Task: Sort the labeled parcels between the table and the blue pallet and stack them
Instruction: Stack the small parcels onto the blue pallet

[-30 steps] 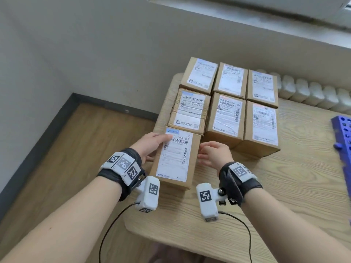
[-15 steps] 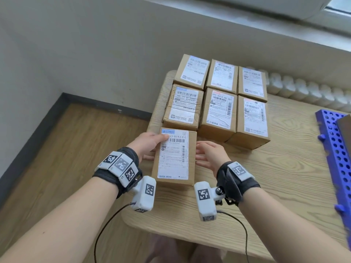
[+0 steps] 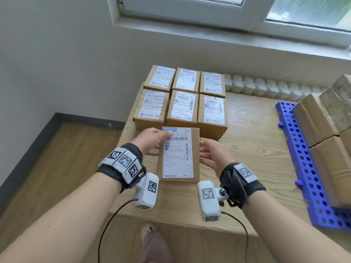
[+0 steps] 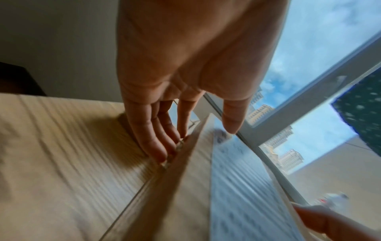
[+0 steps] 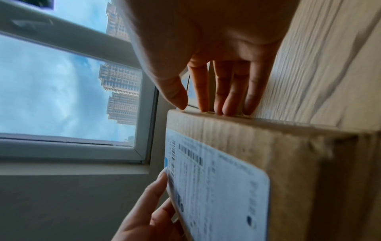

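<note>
The parcel (image 3: 178, 154) sits at the centre of the head view, a brown cardboard box with a white shipping label facing up, on the wooden table (image 3: 252, 130) just in front of a block of six more labeled boxes (image 3: 182, 99); those six stand in two rows of three toward the upper middle of the frame, packed side by side. The left hand (image 3: 151, 141) is against the parcel's left side, thumb lying over the upper left corner of the label and fingers down along the side wall; in the left wrist view the fingers (image 4: 152, 138) are nearly straight, their tips at the seam where box meets table, so the hand clasps the box between thumb and fingers rather than curling tight. The right hand (image 3: 212, 154) stands at the parcel's right side, fingers extended and only slightly bent; in the right wrist view its fingertips (image 5: 224, 107) and thumb rest on the edge of the box, a flat, open press with no closed grip. Both wrists carry black bands with white marker blocks and small white camera housings. At the right edge of the frame a blue pallet (image 3: 303, 164) with round holes lies on the table, bearing a stack of brown boxes (image 3: 328, 130); a window (image 3: 209, 8) runs across the top.
</note>
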Demonstrator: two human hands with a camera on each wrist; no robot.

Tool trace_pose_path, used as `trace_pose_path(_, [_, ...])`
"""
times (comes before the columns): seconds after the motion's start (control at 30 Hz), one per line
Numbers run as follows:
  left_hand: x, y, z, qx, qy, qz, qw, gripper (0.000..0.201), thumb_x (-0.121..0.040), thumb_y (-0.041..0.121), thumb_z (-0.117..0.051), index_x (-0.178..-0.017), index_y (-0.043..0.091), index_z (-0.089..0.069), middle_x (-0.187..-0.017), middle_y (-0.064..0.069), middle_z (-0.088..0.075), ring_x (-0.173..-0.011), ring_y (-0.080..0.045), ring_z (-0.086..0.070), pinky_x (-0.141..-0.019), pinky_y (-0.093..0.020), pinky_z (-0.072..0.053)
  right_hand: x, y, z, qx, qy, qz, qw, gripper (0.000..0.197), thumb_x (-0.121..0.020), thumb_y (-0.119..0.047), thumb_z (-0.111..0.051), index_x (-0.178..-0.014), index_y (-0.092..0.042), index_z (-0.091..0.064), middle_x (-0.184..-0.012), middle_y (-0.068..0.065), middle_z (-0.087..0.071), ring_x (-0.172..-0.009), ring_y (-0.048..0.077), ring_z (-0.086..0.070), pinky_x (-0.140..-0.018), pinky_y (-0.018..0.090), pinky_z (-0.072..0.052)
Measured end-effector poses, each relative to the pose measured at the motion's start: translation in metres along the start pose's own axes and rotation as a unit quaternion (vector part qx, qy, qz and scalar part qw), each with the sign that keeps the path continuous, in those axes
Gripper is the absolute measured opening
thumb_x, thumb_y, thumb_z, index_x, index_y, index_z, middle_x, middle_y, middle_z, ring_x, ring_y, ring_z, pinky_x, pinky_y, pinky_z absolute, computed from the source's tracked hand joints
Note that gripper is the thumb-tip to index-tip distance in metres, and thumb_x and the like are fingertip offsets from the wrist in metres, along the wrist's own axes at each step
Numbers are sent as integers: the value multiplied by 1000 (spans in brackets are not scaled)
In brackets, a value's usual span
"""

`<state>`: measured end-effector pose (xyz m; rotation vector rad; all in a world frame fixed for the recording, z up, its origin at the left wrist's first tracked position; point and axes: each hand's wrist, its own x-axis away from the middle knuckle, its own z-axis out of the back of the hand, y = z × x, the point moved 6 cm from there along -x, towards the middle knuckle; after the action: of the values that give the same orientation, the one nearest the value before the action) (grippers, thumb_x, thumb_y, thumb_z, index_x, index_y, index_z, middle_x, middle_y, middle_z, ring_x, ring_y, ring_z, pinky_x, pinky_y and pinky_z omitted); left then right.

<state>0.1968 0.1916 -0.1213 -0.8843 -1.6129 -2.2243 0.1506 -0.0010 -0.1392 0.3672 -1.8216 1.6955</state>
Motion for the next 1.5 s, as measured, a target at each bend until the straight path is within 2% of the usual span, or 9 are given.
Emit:
trace_pose_path(0.13, [26,33,-57,-30,-11,-43,999,33,-92,40,-58,-114,15,-57,-102,2,-65,-87,-8,-60,-57,-21,-47,30,-6,63,-38,19,30,999,17,-91,-17,-54,-102,-12,-66,-79,5,-61,-75,17,-60,-88,37,-52])
trace_pose_path(0.23, [49,59,-100,-30,-22,-76,996,35,-93,38,-57,-115,12,-57,-95,3,-66,-79,-6,-62,-47,-17,-49,55,-16,111,-64,40,68,995,14,-91,-21,-56,-98,-13,-65,-82,4,-60,-75,16,-59,-80,32,-51])
trace_pose_path(0.5, [112,135,-199,-31,-14,-215,976,44,-91,48,-55,-117,11,-57,-105,0,-67,-95,-11,-60,-64,-24,-42,131,-71,223,-87,93,192,973,13,-91,-23,-56,-82,-19,-64,-71,-3,-61,-63,10,-55,-61,22,-43])
trace_pose_path(0.7, [153,187,-280,11,-36,-292,956,52,-88,46,-61,-120,6,-54,-104,-5,-70,-98,-18,-67,-80,-34,-56,190,-104,314,-77,148,276,947,14,-89,-25,-57,-80,-17,-64,-73,-1,-61,-65,12,-55,-62,23,-44])
trace_pose_path(0.8, [169,207,-317,32,-51,-315,947,57,-85,46,-64,-123,5,-52,-108,-8,-69,-97,-19,-67,-69,-27,-55,208,-112,358,-84,176,301,933,13,-87,-29,-59,-89,-17,-63,-77,-1,-62,-68,13,-57,-64,25,-44])
trace_pose_path(0.9, [184,227,-349,27,-47,-338,939,53,-84,47,-65,-119,8,-52,-109,-8,-69,-99,-22,-66,-76,-32,-54,221,-118,394,-100,205,322,919,29,-81,-37,-62,-99,-14,-63,-86,3,-67,-72,17,-58,-63,28,-43])
trace_pose_path(1.13, [207,294,-408,12,-83,-392,916,47,-89,40,-62,-120,6,-56,-111,-7,-68,-101,-20,-63,-72,-27,-47,237,-156,465,-141,233,384,882,19,-85,-34,-61,-92,-16,-61,-83,3,-67,-70,16,-59,-59,24,-45])
trace_pose_path(1.27, [216,348,-450,-7,-112,-412,904,26,-91,32,-60,-104,9,-56,-110,-8,-67,-95,-19,-61,-72,-26,-47,239,-187,513,-141,277,402,861,25,-76,-41,-63,-86,-18,-62,-85,4,-66,-73,18,-59,-59,25,-44])
trace_pose_path(1.5, [205,410,-548,-5,-169,-377,911,19,-91,26,-60,-101,10,-58,-98,-4,-67,-94,-19,-60,-74,-28,-47,236,-235,609,-143,350,405,833,19,-73,-34,-67,-81,-17,-65,-81,4,-71,-68,20,-62,-63,31,-50])
